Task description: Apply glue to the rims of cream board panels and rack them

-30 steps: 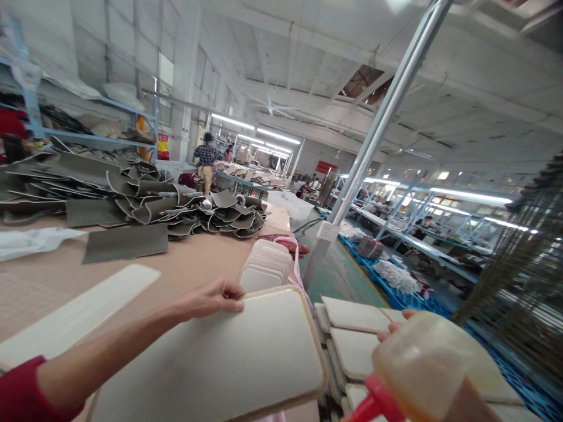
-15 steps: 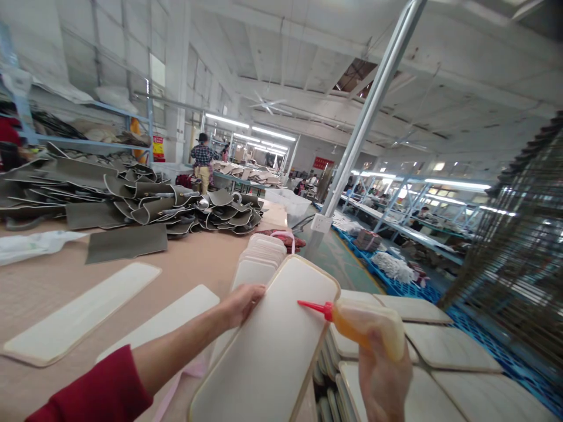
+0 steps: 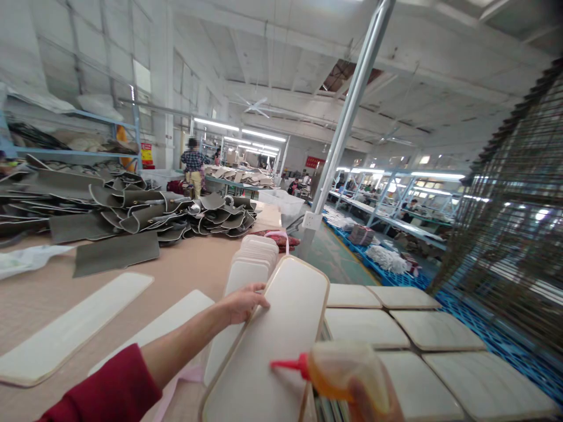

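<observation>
While the left hand (image 3: 244, 306) grasps the left edge of the near white panel (image 3: 285, 319) at the right side of the counter (image 3: 185, 272), the right hand (image 3: 373, 401) grips a squeeze bottle (image 3: 336, 366) over it; the panel seems light, stiff, best held by its rim, the bottle soft-walled.

Factory wkshop: lg worktable (image 3: 185, 264) w/ piled grey pcs (image 3: 132, 202), blue shelving (image 3: 74, 153), tube lights (image 3: 264, 135), ceiling fan (image 3: 257, 106); ppl (image 3: 411, 205) prob. at far benches (image 3: 387, 220), blurry.
</observation>
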{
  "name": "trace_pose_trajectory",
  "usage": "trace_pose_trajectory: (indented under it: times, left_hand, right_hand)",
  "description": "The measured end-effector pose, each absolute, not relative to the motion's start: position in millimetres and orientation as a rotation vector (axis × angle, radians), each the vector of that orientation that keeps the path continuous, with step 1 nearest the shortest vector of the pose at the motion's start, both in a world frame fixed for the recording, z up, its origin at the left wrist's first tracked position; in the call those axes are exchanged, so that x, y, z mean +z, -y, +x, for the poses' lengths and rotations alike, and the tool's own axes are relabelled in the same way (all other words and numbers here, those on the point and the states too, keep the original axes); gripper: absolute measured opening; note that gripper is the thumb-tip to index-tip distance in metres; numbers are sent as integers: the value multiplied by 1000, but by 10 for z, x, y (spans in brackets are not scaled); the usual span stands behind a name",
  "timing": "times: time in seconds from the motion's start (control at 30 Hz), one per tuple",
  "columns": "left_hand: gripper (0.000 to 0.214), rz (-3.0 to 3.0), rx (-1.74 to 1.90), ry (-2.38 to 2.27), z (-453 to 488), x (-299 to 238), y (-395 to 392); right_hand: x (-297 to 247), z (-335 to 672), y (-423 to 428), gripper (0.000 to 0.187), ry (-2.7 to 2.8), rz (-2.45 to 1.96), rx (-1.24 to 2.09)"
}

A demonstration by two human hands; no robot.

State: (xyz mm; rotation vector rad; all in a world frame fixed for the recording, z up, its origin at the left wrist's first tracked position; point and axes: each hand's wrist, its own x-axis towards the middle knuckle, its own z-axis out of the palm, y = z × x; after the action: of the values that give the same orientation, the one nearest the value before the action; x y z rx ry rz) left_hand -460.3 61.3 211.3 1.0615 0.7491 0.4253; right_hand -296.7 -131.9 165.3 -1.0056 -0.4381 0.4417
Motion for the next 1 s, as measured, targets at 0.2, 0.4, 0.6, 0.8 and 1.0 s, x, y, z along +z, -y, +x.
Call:
trace_pose_trajectory:
  times: [0.2,0.4,0.6,0.8,1.0]
  left_hand:
    - [71,1057,349,-625,-4647,2207,-804]
    - [71,1061,397,-589,-4721,2208,-1189]
    - [71,1055,254,-432,-4647,2146,-1304]
    - [68,1058,236,-394,-4504,2044,-1426]
    - [63,1098,145,-287,-4301,2013,-1321]
  right_hand:
    - [2022,-2591,963,53,353,-924,186]
    - [1707,-3214,1013,67,576,-1136,390]
    - [2096,-2980,778,61,333,-1026,47]
    - [1876,-3303,714,72,442,-1152,240]
    - [2060,-3084,737,62,373,-1145,-46]
